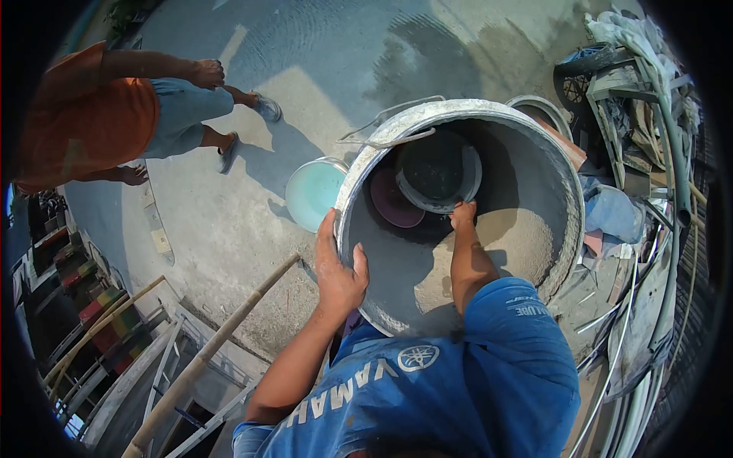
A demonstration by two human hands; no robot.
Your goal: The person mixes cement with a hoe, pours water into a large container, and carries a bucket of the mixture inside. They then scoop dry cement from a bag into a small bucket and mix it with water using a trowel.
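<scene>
A large round drum [566, 156], its rim crusted with cement, stands in front of me with its mouth facing up. My left hand [341, 278] rests against the drum's near-left rim, thumb and fingers stretched apart. Reaching inside, my right hand [463, 216] has its fingers closed on the rim of a dark bucket [437, 169] with a pale edge. A purple-red basin [393, 200] lies partly under that bucket. Pale sand-like material [519, 248] covers part of the drum's bottom. The bucket's contents are in shadow and hard to make out.
Left of the drum stands a bucket of pale turquoise liquid [314, 195]. A person in an orange shirt [92, 126] is at the upper left. A bamboo pole [217, 340] slants across the lower left. Scrap, pipes and a blue cloth [612, 214] crowd the right side.
</scene>
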